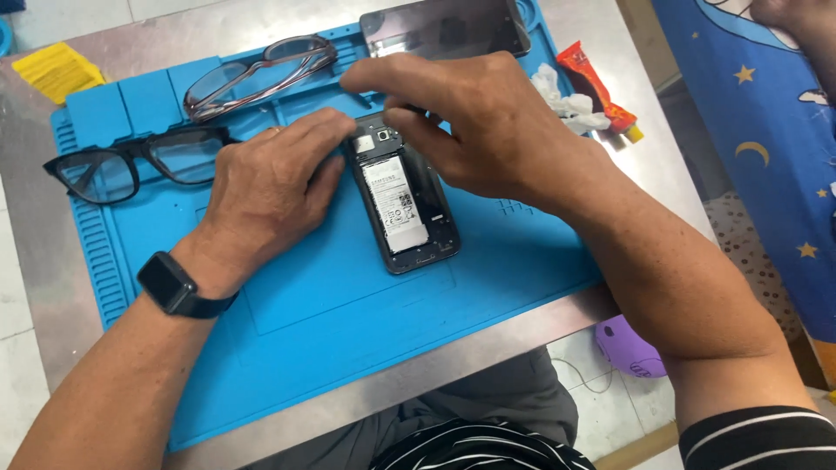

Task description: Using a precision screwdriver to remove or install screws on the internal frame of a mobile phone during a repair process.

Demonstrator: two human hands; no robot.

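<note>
My left hand [274, 178] lies flat, fingers pressing the upper left edge of the opened phone [403, 204], its back off and a pale rectangular battery showing. My right hand [470, 122] pinches at its top end. The phone lies on a ribbed blue rubber mat [331, 305], near two pairs of glasses [131, 165].

Both hands' fingers on an opened phone [403, 202], back cover off, atop a blue mat [331, 305].
</note>
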